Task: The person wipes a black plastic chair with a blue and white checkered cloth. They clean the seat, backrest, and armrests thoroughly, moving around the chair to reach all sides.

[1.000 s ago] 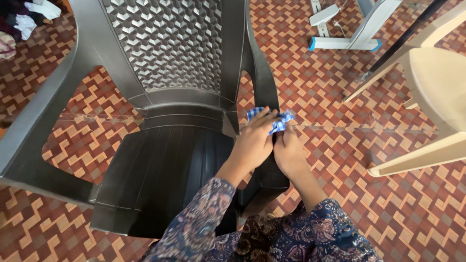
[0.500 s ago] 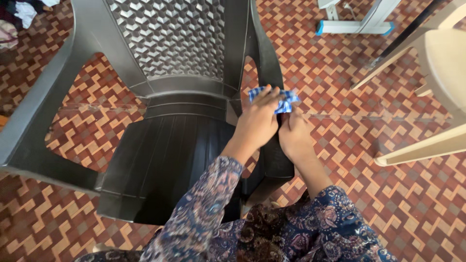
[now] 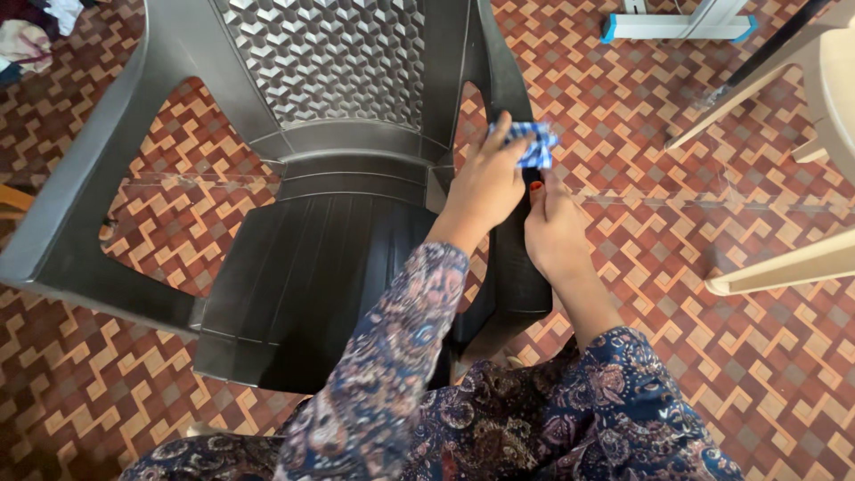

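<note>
My left hand [image 3: 485,189] reaches across a dark grey plastic chair [image 3: 294,258] and presses a blue-and-white checked cloth [image 3: 532,142] against the far end of the chair's right armrest [image 3: 517,267], near the backrest. Just below the cloth, my right hand [image 3: 557,233] lies over the same armrest with its fingers curled around it. Both arms wear dark sleeves with a paisley pattern.
The chair stands on a red-and-cream zigzag tiled floor [image 3: 641,178]. A cream plastic chair [image 3: 802,134] is at the right edge. A white frame with blue end caps [image 3: 677,27] lies at the top right. Some clothes [image 3: 31,36] are piled at the top left.
The cloth and my left hand have moved up the armrest towards the backrest. My right hand has stayed lower on the armrest, now apart from the cloth.
</note>
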